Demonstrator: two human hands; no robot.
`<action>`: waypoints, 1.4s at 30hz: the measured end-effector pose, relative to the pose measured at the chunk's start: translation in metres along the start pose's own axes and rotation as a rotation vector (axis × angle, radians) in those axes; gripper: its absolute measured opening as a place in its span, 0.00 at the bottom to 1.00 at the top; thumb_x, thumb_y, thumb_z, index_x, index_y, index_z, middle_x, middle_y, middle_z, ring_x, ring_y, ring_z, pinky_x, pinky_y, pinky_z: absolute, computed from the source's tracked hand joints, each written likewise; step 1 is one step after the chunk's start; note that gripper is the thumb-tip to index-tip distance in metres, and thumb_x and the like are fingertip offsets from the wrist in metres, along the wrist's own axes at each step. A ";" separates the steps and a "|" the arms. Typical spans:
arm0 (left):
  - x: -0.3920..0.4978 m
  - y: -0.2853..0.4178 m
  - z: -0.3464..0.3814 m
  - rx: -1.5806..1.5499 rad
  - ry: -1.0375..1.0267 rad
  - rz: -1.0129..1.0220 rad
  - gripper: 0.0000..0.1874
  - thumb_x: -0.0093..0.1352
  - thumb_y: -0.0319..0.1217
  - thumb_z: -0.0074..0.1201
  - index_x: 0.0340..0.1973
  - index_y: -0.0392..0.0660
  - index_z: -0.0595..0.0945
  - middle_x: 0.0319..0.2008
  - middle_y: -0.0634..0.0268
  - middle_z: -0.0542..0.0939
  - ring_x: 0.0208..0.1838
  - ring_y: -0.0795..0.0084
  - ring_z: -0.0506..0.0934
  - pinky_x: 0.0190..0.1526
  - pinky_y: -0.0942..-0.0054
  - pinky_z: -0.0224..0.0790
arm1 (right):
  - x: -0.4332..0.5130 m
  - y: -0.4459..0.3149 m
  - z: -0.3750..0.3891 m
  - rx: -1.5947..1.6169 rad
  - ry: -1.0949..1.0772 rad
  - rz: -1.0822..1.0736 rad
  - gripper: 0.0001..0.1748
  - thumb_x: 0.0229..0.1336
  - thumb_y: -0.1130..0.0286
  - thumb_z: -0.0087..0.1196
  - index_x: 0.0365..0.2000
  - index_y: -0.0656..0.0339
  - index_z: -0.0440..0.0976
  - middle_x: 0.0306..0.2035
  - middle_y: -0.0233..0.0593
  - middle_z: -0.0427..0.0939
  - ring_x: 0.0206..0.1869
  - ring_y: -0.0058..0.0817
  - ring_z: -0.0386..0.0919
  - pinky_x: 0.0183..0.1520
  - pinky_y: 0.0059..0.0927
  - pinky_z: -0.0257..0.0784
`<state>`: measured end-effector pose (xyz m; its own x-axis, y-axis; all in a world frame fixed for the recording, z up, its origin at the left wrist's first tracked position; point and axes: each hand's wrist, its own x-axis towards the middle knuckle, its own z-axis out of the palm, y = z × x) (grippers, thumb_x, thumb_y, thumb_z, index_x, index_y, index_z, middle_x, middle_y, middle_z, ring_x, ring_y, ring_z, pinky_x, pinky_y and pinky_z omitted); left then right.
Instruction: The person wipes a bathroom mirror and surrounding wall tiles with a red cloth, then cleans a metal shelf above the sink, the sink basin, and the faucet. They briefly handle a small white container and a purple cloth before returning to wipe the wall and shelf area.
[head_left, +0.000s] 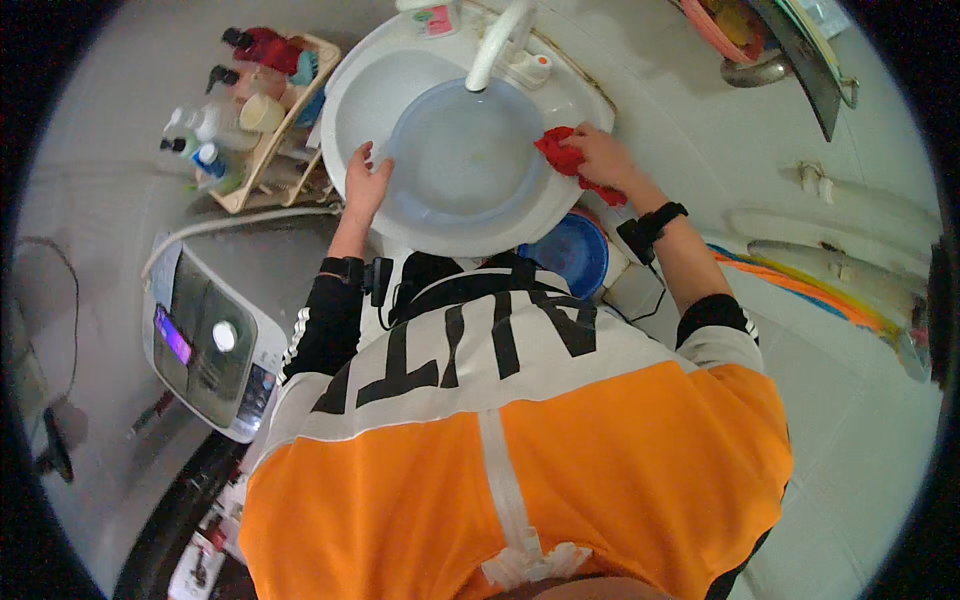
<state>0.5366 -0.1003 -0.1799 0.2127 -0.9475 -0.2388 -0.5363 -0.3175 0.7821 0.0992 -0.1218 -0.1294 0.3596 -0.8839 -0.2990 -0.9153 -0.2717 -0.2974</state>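
Note:
My right hand (604, 156) grips a crumpled red cloth (559, 150) over the right rim of a white washbasin (457, 241). Part of the cloth hangs below my fingers towards the outer edge. Inside the washbasin sits a round, pale blue plastic basin (409, 184), under the white faucet (499, 45). Whether it holds water, I cannot tell. Beside its left side is my left hand (365, 184), bare and with fingers apart, above the washbasin's left edge. Both wrists wear black straps with small devices.
A beige rack (274, 142) of pump bottles stands at left, above a washing machine (214, 330) with a lit phone (174, 335) on its lid. A blue bucket (574, 255) is below the washbasin. Soap (435, 19) stands behind the faucet; coloured hoses (810, 289) run along the right.

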 end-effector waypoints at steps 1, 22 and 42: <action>-0.008 -0.003 -0.003 -0.020 -0.003 -0.080 0.37 0.67 0.40 0.63 0.68 0.36 0.71 0.63 0.43 0.75 0.60 0.51 0.77 0.59 0.57 0.73 | 0.007 0.003 -0.001 0.007 0.045 -0.022 0.30 0.51 0.72 0.61 0.58 0.43 0.77 0.58 0.40 0.72 0.58 0.44 0.76 0.59 0.47 0.76; -0.016 -0.014 0.025 -0.333 -0.078 -0.417 0.25 0.67 0.30 0.62 0.56 0.31 0.76 0.42 0.54 0.82 0.38 0.61 0.81 0.36 0.61 0.80 | 0.010 -0.016 0.043 0.033 0.408 0.199 0.38 0.53 0.65 0.64 0.67 0.42 0.68 0.64 0.44 0.68 0.59 0.50 0.74 0.59 0.50 0.75; -0.035 -0.051 -0.010 -0.360 0.174 -0.287 0.20 0.71 0.40 0.57 0.49 0.36 0.81 0.36 0.63 0.85 0.34 0.71 0.81 0.38 0.69 0.75 | -0.048 -0.110 0.067 0.064 -0.155 -0.437 0.39 0.47 0.67 0.68 0.63 0.43 0.72 0.64 0.38 0.70 0.57 0.48 0.73 0.56 0.48 0.74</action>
<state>0.5648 -0.0510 -0.2059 0.4604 -0.7935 -0.3980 -0.1262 -0.5023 0.8554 0.1948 -0.0243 -0.1428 0.7365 -0.6230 -0.2636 -0.6605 -0.5779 -0.4794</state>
